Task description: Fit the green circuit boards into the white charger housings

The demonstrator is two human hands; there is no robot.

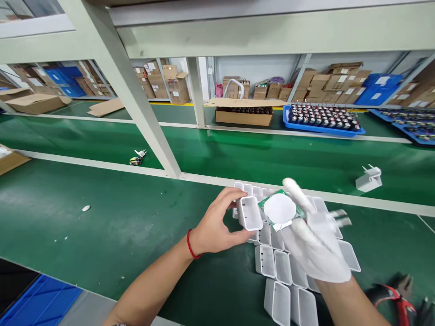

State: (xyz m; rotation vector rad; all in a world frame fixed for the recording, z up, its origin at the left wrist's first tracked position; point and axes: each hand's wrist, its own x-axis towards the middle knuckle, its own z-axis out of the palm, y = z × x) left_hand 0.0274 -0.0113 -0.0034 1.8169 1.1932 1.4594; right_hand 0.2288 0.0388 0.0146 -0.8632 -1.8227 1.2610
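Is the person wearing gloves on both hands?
No: only the right hand wears a white glove, while the left hand, holding a white plastic case, is bare with a red cord at the wrist.

green bench mat [102, 226], rows of empty white plastic housings [278, 267] lying open side up, red-handled cutters [397, 299] at right edge, white plug part [369, 179] on the conveyor belt [254, 154] behind, small white scrap [86, 208] far left
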